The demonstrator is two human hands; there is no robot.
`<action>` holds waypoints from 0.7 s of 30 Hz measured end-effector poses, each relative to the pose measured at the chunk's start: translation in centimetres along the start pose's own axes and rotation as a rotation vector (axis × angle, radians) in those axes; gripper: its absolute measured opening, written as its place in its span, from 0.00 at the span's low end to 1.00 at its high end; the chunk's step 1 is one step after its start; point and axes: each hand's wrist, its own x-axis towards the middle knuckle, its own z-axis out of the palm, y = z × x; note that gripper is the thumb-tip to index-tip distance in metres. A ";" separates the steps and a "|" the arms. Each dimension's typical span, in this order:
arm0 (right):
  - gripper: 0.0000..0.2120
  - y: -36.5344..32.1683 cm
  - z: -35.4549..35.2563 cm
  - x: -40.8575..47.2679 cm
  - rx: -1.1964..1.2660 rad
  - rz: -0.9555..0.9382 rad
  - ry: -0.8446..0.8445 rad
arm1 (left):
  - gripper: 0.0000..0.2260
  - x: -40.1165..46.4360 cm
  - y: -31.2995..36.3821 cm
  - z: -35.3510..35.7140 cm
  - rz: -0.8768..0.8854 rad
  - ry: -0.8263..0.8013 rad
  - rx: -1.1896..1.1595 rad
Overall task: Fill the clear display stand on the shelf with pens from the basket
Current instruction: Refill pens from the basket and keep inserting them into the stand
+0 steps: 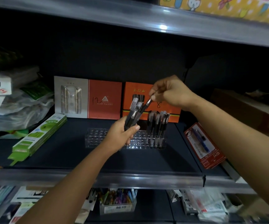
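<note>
Left hand [122, 135] curled in a grip; right hand [169, 92] raised, fingertips pinching.

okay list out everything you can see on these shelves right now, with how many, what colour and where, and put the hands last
clear display stand: one, transparent, middle of the shelf
pens in the stand: several, black and clear, upright at its right end
bundle of pens: several, black and clear, in the left hand
single pen: one, black, pinched by the right hand
orange boxes: two, at the back of the shelf
green packs: a stack, shelf's left
red pack: one, leaning at the right
pen tub: one, mixed colours, lower shelf
left hand: grips the bundle, over the stand
right hand: above the bundle
</note>
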 end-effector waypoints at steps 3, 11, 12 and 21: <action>0.08 0.2 -0.3 0.2 0.030 0.027 0.070 | 0.05 0.2 0.0 -0.2 0.006 0.003 0.000; 0.09 0.7 -1.1 0.6 0.057 0.083 0.195 | 0.04 0.2 -0.6 -0.3 -0.006 0.004 0.019; 0.09 0.8 -1.3 0.6 0.052 0.087 0.209 | 0.03 0.1 -0.8 -0.4 -0.007 0.014 0.030; 0.10 2.3 -1.5 0.9 -0.108 0.099 0.177 | 0.05 0.3 -1.5 -0.6 -0.029 0.135 0.076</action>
